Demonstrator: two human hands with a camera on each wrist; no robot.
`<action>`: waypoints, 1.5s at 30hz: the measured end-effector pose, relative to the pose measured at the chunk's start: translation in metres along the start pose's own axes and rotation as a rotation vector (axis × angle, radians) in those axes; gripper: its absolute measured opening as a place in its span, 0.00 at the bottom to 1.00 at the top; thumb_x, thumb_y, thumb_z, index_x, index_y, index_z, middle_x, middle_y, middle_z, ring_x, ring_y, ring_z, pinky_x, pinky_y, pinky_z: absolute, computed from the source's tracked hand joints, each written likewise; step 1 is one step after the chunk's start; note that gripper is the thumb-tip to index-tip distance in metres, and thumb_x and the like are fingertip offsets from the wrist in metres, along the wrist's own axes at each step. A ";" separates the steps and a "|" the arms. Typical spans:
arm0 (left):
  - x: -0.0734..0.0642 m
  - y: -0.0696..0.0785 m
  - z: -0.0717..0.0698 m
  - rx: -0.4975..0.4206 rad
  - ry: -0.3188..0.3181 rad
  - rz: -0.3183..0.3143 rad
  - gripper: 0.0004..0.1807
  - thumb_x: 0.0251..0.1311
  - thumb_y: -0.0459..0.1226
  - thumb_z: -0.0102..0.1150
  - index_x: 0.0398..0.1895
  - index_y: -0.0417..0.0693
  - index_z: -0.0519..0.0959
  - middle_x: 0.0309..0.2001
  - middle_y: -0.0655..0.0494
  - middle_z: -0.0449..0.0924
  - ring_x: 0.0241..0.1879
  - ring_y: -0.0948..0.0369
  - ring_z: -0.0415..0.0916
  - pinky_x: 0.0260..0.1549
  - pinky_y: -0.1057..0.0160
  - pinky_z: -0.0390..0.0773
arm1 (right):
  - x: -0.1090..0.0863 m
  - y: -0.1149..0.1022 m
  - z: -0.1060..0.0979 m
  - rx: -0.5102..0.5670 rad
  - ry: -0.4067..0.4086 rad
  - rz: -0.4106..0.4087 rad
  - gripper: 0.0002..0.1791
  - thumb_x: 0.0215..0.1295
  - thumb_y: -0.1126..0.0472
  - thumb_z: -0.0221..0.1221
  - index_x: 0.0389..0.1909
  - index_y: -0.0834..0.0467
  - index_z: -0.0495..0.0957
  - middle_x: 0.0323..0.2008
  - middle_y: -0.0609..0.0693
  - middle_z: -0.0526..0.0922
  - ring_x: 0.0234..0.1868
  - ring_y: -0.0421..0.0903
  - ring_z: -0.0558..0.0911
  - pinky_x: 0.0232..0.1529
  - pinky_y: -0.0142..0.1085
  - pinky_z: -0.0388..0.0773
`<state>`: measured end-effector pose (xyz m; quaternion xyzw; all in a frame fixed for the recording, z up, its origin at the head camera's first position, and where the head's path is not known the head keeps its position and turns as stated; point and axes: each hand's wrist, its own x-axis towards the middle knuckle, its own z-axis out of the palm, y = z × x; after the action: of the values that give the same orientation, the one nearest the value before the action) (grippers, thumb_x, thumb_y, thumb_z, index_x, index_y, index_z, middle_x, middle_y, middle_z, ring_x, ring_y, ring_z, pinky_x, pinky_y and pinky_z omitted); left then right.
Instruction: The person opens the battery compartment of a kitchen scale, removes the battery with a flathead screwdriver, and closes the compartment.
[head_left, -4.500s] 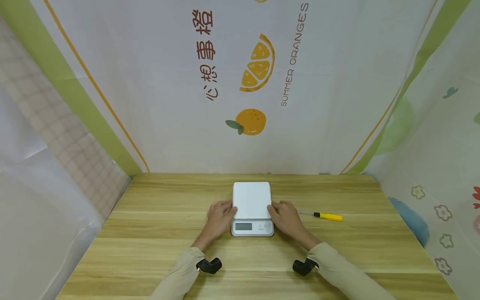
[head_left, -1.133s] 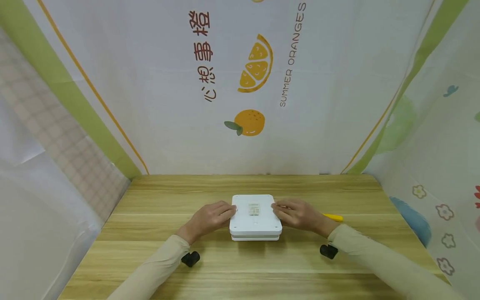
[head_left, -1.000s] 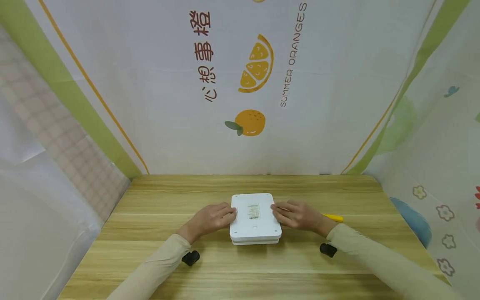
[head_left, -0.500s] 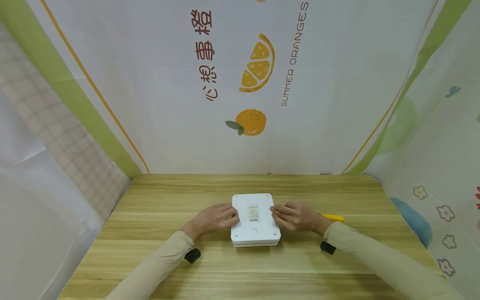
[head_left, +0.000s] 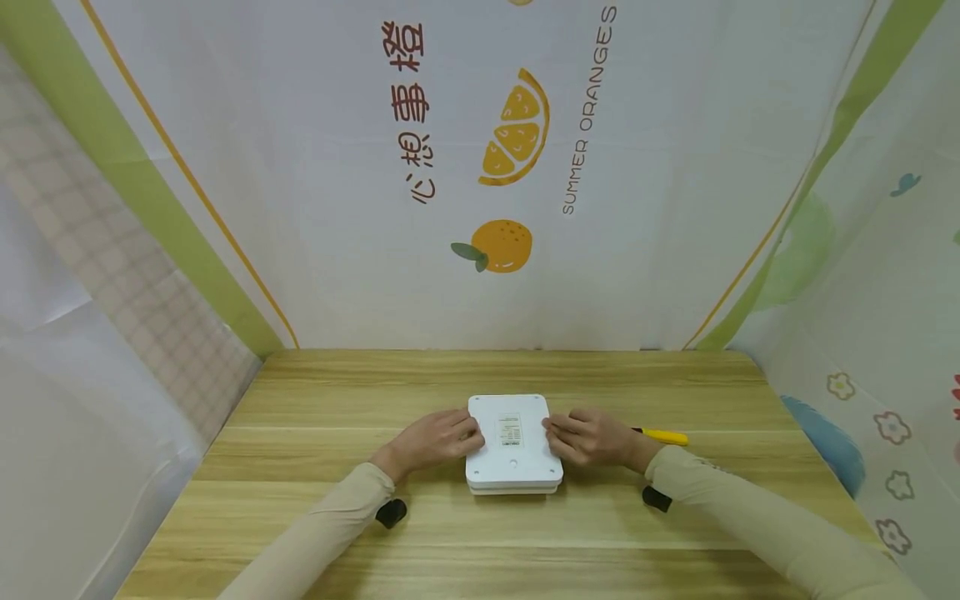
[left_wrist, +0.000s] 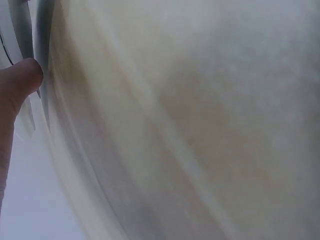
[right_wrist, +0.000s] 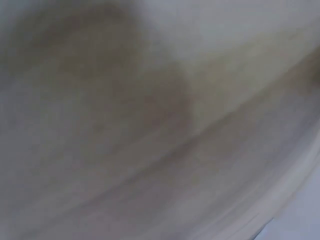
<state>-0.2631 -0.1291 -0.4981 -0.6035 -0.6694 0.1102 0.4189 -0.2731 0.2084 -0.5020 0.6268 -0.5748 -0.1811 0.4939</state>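
A white kitchen scale (head_left: 513,457) lies bottom side up over the middle of the wooden table, its printed label (head_left: 511,429) and corner screw holes facing up. My left hand (head_left: 437,439) grips its left edge, fingers curled over the rim. On the opposite edge, my right hand (head_left: 588,437) holds the scale with bent fingers. In the left wrist view a thumb (left_wrist: 26,75) presses against the scale's side at the far left. The display and weighing platform are hidden underneath. Only blurred wood grain fills most of the right wrist view.
A yellow-handled screwdriver (head_left: 666,437) lies right of my right hand, its shaft hidden behind that hand. The wooden table (head_left: 480,550) ends at a white printed cloth (head_left: 337,250) at the back. A blue object (head_left: 823,442) sits past the right edge.
The scale stood display up with both hands at its sides; it has since been turned over, label up. Over the last second it has tilted flatter and shifted slightly right.
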 end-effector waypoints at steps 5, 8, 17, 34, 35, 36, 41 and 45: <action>0.000 0.001 -0.001 -0.001 -0.040 -0.015 0.23 0.79 0.23 0.25 0.38 0.46 0.74 0.36 0.56 0.79 0.38 0.61 0.77 0.37 0.69 0.85 | 0.000 -0.001 0.002 0.014 -0.003 0.015 0.16 0.79 0.70 0.47 0.34 0.57 0.81 0.38 0.50 0.91 0.41 0.42 0.88 0.26 0.27 0.81; -0.001 0.001 -0.001 0.000 -0.075 -0.020 0.23 0.79 0.24 0.24 0.39 0.45 0.74 0.36 0.56 0.79 0.38 0.61 0.77 0.38 0.70 0.84 | 0.001 -0.001 0.003 0.022 0.006 0.019 0.15 0.79 0.69 0.48 0.33 0.57 0.81 0.38 0.50 0.91 0.41 0.42 0.88 0.26 0.27 0.81; -0.003 0.003 -0.002 0.025 -0.097 -0.023 0.25 0.80 0.24 0.23 0.38 0.46 0.75 0.35 0.56 0.79 0.37 0.62 0.77 0.37 0.71 0.85 | 0.003 -0.003 0.007 0.022 0.038 0.032 0.17 0.78 0.69 0.48 0.31 0.58 0.81 0.34 0.50 0.91 0.38 0.43 0.88 0.24 0.27 0.80; -0.004 0.006 -0.014 0.144 -0.094 0.029 0.31 0.77 0.21 0.23 0.36 0.46 0.82 0.34 0.57 0.86 0.30 0.65 0.77 0.24 0.78 0.82 | 0.005 -0.007 0.001 0.057 -0.015 0.011 0.19 0.77 0.72 0.46 0.35 0.58 0.85 0.36 0.50 0.91 0.39 0.42 0.87 0.24 0.27 0.79; -0.004 0.007 -0.014 0.138 -0.094 0.026 0.31 0.77 0.21 0.23 0.36 0.46 0.82 0.35 0.57 0.86 0.29 0.65 0.78 0.24 0.77 0.82 | 0.005 -0.008 0.001 0.057 -0.017 0.010 0.19 0.77 0.72 0.46 0.35 0.58 0.85 0.36 0.50 0.91 0.39 0.42 0.87 0.24 0.27 0.79; -0.004 0.007 -0.014 0.131 -0.093 0.024 0.31 0.77 0.21 0.22 0.36 0.46 0.82 0.35 0.57 0.86 0.29 0.66 0.78 0.24 0.77 0.82 | 0.006 -0.008 0.001 0.060 -0.018 0.012 0.19 0.77 0.72 0.46 0.35 0.58 0.85 0.36 0.50 0.91 0.39 0.41 0.87 0.25 0.27 0.79; -0.006 0.010 -0.013 0.104 -0.092 0.007 0.31 0.78 0.22 0.21 0.36 0.47 0.81 0.36 0.57 0.87 0.29 0.66 0.78 0.21 0.77 0.81 | 0.006 -0.010 -0.001 0.074 -0.022 0.020 0.20 0.78 0.73 0.46 0.35 0.58 0.86 0.36 0.50 0.91 0.39 0.42 0.87 0.24 0.27 0.79; -0.007 0.013 -0.014 0.078 -0.120 -0.021 0.32 0.79 0.23 0.19 0.39 0.46 0.81 0.38 0.57 0.87 0.30 0.66 0.80 0.19 0.76 0.81 | 0.005 -0.013 -0.004 0.101 -0.048 0.061 0.22 0.79 0.71 0.43 0.36 0.57 0.87 0.38 0.50 0.91 0.40 0.43 0.87 0.25 0.28 0.82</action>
<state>-0.2448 -0.1373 -0.5005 -0.5720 -0.6947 0.1679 0.4025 -0.2614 0.2037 -0.5094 0.6285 -0.6137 -0.1518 0.4531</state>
